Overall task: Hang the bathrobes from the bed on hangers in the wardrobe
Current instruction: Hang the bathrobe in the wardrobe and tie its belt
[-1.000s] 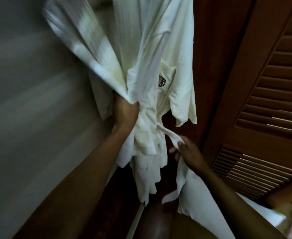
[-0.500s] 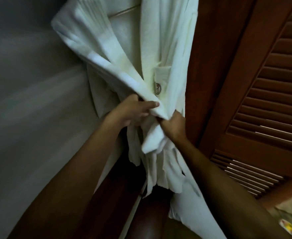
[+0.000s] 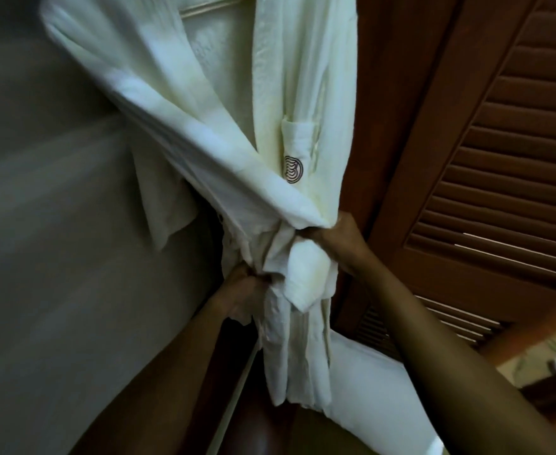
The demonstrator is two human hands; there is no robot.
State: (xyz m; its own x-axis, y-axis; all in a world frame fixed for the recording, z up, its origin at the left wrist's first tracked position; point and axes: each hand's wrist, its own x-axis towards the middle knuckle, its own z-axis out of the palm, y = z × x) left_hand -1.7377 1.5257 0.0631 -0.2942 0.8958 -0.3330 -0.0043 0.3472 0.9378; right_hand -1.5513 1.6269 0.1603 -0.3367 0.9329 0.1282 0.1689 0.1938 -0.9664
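Grey wall (image 3: 56, 224), louvred door (image 3: 499, 159); left hand (image 3: 247, 292) and right hand (image 3: 340, 244) each clench the bathrobe (image 3: 224, 126).

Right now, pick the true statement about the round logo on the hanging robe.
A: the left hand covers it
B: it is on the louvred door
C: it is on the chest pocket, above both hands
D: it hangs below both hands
C: the logo sits on the pocket of the bathrobe, higher in the frame than the left hand and the right hand, which grip the cloth lower down.
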